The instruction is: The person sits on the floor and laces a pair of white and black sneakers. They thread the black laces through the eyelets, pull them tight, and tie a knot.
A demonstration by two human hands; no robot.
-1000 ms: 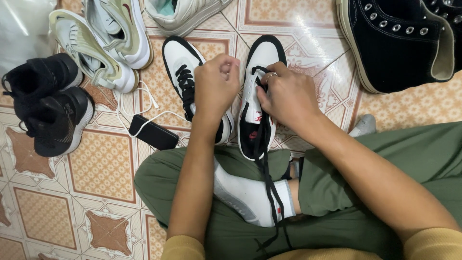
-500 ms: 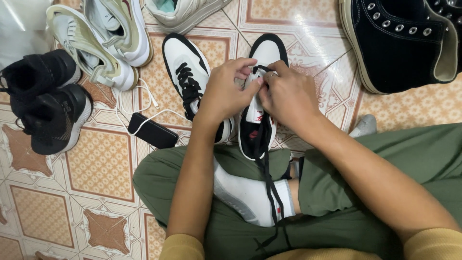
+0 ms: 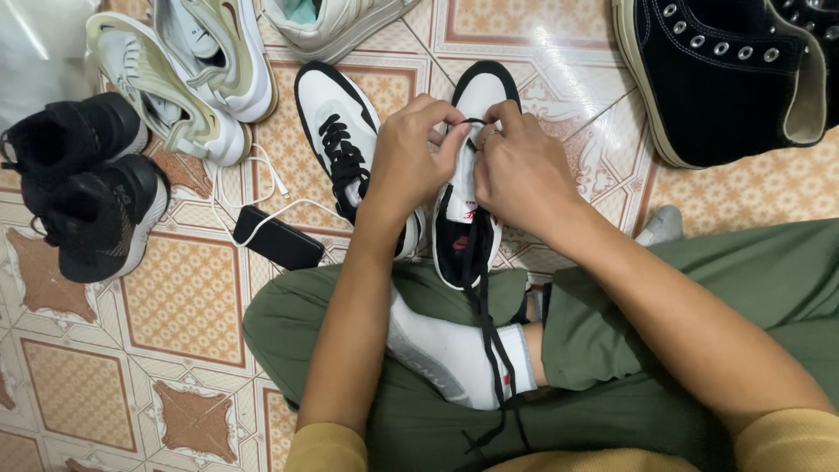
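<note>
While the person sits cross-legged on the patterned tile floor, green trousers fill the lower part of the view, with a white-socked foot resting across the lap.

Largest of the footwear is a black high-top shoe with metal eyelets at the upper right, well apart from the hands. At the left edge lies a pair of black sneakers, side by side and touching. Above them lies a pair of cream and white sneakers; another pale shoe is cut off by the top edge.

At the centre, a white and black sneaker rests toe away from the person, its heel against the trousers. Its laced partner sneaker lies just beside it on the left.

The left hand and right hand are both over the centre sneaker's upper part. Each pinches the black lace between thumb and forefinger near the toe end; the loose length of lace trails down over the sock.

A black power bank with a white cable lies on the tiles between the black sneakers and the partner sneaker.
</note>
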